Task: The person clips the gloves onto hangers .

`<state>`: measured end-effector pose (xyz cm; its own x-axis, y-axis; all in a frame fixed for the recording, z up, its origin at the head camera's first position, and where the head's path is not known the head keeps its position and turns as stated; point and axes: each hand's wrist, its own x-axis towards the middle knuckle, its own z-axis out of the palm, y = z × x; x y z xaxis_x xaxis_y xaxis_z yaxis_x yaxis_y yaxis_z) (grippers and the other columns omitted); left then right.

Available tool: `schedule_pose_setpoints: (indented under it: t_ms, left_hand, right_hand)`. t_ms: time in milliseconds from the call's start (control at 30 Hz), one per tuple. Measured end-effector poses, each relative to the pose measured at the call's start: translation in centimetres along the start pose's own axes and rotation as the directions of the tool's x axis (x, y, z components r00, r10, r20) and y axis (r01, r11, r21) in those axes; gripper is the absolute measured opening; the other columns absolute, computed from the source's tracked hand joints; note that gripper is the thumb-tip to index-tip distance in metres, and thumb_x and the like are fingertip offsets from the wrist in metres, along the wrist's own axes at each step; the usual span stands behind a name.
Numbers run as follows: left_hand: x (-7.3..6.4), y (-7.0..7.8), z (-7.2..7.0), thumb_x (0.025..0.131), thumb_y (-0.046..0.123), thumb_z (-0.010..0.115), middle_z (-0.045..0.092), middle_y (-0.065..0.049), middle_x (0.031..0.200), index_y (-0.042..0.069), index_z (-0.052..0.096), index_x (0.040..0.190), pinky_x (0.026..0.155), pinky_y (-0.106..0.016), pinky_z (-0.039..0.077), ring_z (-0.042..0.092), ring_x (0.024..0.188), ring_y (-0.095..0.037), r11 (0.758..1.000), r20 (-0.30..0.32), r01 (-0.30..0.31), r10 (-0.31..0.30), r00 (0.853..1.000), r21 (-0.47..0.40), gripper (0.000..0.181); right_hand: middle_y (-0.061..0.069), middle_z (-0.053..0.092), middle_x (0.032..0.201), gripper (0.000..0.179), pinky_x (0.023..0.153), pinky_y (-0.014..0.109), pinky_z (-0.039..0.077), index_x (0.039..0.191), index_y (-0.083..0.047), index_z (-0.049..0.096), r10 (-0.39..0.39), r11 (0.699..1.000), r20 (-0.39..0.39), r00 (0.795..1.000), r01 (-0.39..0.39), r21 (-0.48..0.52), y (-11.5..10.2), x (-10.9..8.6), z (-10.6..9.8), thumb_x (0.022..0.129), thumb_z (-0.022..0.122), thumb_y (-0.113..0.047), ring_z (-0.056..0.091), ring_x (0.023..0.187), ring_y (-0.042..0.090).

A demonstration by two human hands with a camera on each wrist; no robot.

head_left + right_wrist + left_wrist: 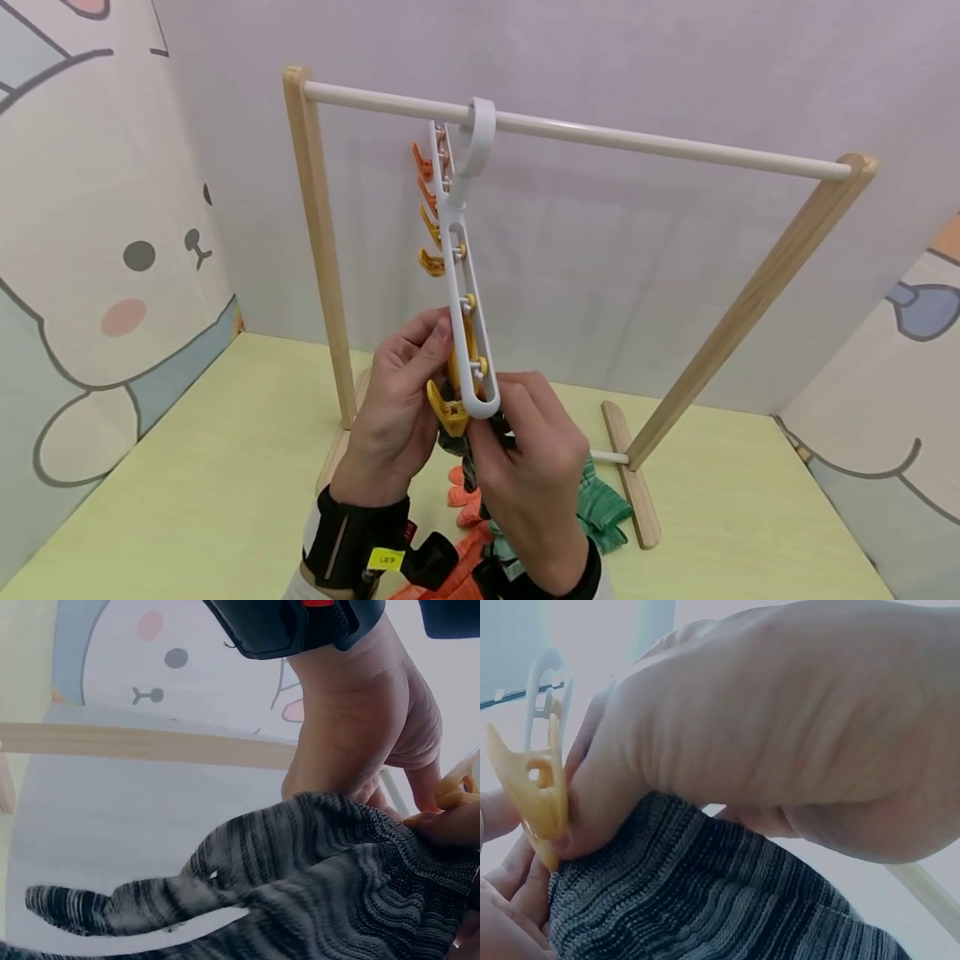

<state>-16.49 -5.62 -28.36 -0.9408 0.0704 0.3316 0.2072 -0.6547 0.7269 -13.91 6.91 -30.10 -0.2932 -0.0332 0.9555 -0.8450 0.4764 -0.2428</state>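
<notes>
A dark grey striped knit glove hangs from both hands, its fingers drooping in the right wrist view. With thumb and fingers, my left hand pinches the glove's edge beside a yellow clip. My right hand grips the same edge from the other side. In the left wrist view, the yellow clip sits against the left thumb at the glove's corner. The clip is at the near end of a white hanger, which hooks over a rack's bar. Whether the clip bites the glove is hidden.
The rack has a white bar and wooden posts. More orange and yellow clips line the hanger's far half. Below the hands, an orange knit piece and a green knit piece lie on the yellow table.
</notes>
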Motion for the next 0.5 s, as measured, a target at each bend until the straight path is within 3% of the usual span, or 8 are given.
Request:
schedule_pose_setpoints:
  t_ms: [233,500]
  left_hand:
    - [0.02,-0.09,0.12,0.102,0.026,0.063,0.070,0.008,0.091,0.020,0.074,0.101,0.079,-0.017,0.051,0.061,0.087,-0.004,1.000,0.019,-0.012,0.012,1.000,-0.018,0.012]
    - [0.06,-0.17,0.08,0.100,0.025,0.066,0.070,0.009,0.090,0.019,0.074,0.101,0.081,-0.021,0.047,0.058,0.089,-0.007,0.999,-0.023,-0.023,0.024,0.999,0.041,0.010]
  right_hand:
    - [0.008,0.066,0.083,0.020,0.060,0.020,0.048,0.094,-0.001,0.070,0.005,0.999,-0.013,1.000,-0.004,0.035,-0.05,0.20,-0.30,0.079,0.063,0.010,0.056,0.066,0.010]
    - [0.002,0.061,0.079,0.014,0.061,0.019,0.047,0.087,-0.005,0.067,0.052,0.998,0.037,0.998,-0.050,-0.040,-0.07,0.07,-0.39,0.081,0.067,0.007,0.054,0.067,0.009]
